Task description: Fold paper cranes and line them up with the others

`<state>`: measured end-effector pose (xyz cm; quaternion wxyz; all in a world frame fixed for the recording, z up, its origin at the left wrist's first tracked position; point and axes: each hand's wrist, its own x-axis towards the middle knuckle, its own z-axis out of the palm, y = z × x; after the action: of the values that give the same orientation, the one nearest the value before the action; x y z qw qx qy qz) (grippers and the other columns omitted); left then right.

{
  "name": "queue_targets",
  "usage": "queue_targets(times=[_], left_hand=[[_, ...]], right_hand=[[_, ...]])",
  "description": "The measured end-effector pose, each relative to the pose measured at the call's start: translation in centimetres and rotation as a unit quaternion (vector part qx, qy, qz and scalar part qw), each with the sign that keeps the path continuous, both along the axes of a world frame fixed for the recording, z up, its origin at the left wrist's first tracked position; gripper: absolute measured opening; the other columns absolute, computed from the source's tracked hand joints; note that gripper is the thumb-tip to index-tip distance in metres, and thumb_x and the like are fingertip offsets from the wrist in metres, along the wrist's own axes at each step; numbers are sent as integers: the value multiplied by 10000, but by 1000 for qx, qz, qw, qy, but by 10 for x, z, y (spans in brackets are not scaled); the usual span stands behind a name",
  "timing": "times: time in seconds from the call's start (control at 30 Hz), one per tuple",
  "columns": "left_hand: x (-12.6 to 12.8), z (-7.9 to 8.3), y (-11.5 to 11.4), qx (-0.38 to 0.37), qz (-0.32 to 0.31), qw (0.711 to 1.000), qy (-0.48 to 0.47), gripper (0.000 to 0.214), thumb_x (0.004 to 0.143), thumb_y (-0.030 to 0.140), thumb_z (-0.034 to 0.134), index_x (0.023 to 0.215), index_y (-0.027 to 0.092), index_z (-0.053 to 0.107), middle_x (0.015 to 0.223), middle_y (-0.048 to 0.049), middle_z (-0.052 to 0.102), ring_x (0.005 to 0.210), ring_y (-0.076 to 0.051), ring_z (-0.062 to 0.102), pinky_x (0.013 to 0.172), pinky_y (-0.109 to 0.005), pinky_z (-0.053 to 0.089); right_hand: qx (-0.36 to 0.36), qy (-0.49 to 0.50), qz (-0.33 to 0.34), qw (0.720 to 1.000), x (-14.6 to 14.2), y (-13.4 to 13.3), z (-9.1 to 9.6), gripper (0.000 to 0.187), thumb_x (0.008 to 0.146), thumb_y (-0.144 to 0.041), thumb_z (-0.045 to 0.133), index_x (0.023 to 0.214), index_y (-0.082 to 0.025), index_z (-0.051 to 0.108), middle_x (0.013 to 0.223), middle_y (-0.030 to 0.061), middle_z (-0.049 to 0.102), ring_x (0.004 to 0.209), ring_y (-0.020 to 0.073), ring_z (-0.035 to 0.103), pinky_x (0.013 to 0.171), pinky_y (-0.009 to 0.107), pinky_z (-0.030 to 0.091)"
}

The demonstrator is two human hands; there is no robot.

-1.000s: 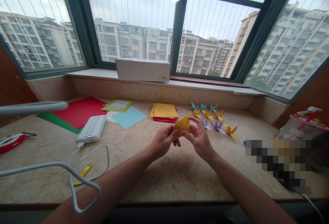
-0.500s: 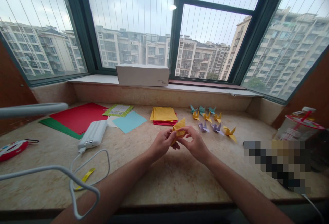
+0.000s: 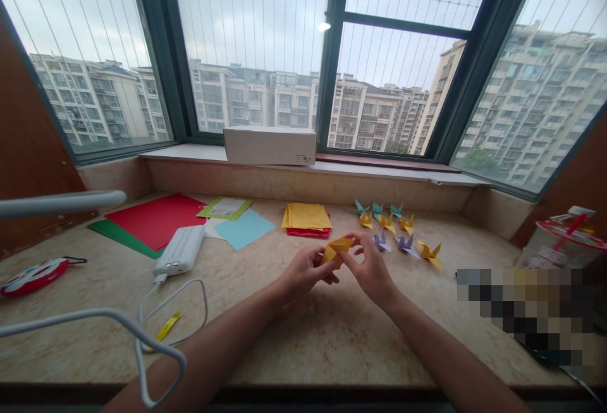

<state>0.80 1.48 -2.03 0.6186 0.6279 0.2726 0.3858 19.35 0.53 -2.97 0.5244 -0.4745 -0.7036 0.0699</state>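
Between my two hands is a piece of folded yellow origami paper (image 3: 337,247), held above the stone counter. My left hand (image 3: 307,269) pinches its left side, thumb on the near face and fingers curled behind. At its right edge, my right hand (image 3: 367,265) grips with thumb and fingertips. Behind the hands lies a stack of yellow folded paper (image 3: 307,215) on top of red folded paper (image 3: 309,233). Finished paper cranes stand to the right: teal cranes (image 3: 377,209), small yellow cranes (image 3: 386,223), purple cranes (image 3: 405,245) and a larger yellow crane (image 3: 430,253).
Red sheets (image 3: 156,220), a green sheet (image 3: 123,239) and a light blue sheet (image 3: 244,229) lie left. Near them are a white power bank (image 3: 180,250) with a cable (image 3: 203,299) and a red-white object (image 3: 35,276). A lidded plastic cup (image 3: 559,245) stands right.
The yellow paper has turned from upright to a more sideways tilt in my hands. My right hand has shifted its grip to the upper right edge. The view has shifted slightly.
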Motion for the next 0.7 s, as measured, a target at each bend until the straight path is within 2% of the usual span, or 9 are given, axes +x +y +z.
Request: queue_targets(times=[0.13, 0.2, 0.27, 0.37, 0.5, 0.6, 0.7], left_hand=[[1, -1, 0, -50, -10, 998, -26, 467, 777, 483, 730, 1061, 125, 633, 991, -110, 709, 800, -207, 734, 745, -302, 558], [2, -2, 1, -73, -3, 996, -41, 447, 810, 500, 691, 1032, 115, 646, 993, -109, 708, 810, -194, 732, 775, -301, 558], [2, -4, 3, -87, 7, 995, -56, 440, 828, 512, 665, 988, 102, 652, 942, -100, 711, 799, -181, 725, 798, -307, 557], [1, -7, 6, -95, 29, 992, -78, 413, 843, 500, 649, 948, 100, 645, 895, -88, 706, 770, -176, 708, 815, -349, 560], [-4, -9, 9, -86, 66, 989, -101, 332, 866, 446, 625, 948, 125, 653, 925, -89, 694, 826, -181, 673, 829, -379, 559], [-6, -11, 13, -82, 94, 987, -99, 312, 859, 433, 621, 945, 134, 651, 919, -79, 682, 838, -181, 658, 802, -356, 555], [-7, -14, 17, -84, 121, 984, -97, 326, 845, 456, 616, 888, 134, 638, 856, -55, 667, 772, -168, 642, 755, -334, 551]], right_hand=[[93, -125, -72, 985, 2, 0, -2, 305, 855, -218, 618, 1158, -249, 592, 1356, 141, 475, 1243, 328, 478, 990, 536, 416], [118, -192, -81, 971, 0, -2, -2, 351, 868, -169, 592, 1205, -267, 593, 1434, 133, 431, 1288, 338, 443, 1020, 543, 380], [140, -263, -57, 953, -2, -4, -1, 385, 883, -122, 560, 1232, -280, 599, 1460, 115, 444, 1306, 323, 438, 1042, 521, 356], [159, -335, 2, 929, -7, -6, 0, 398, 904, -77, 521, 1237, -276, 606, 1367, 88, 573, 1264, 272, 501, 1085, 495, 297], [169, -361, 23, 917, -10, -7, 4, 340, 914, -97, 528, 1200, -256, 621, 1140, 71, 700, 1156, 254, 576, 1113, 524, 228], [198, -397, 49, 895, -9, -3, 9, 259, 927, -114, 520, 1105, -248, 652, 974, 57, 718, 1057, 239, 614, 1103, 516, 246], [232, -428, 87, 869, -10, 6, 16, 172, 940, -186, 544, 1069, -228, 651, 906, 53, 705, 919, 222, 634, 1047, 483, 334]])
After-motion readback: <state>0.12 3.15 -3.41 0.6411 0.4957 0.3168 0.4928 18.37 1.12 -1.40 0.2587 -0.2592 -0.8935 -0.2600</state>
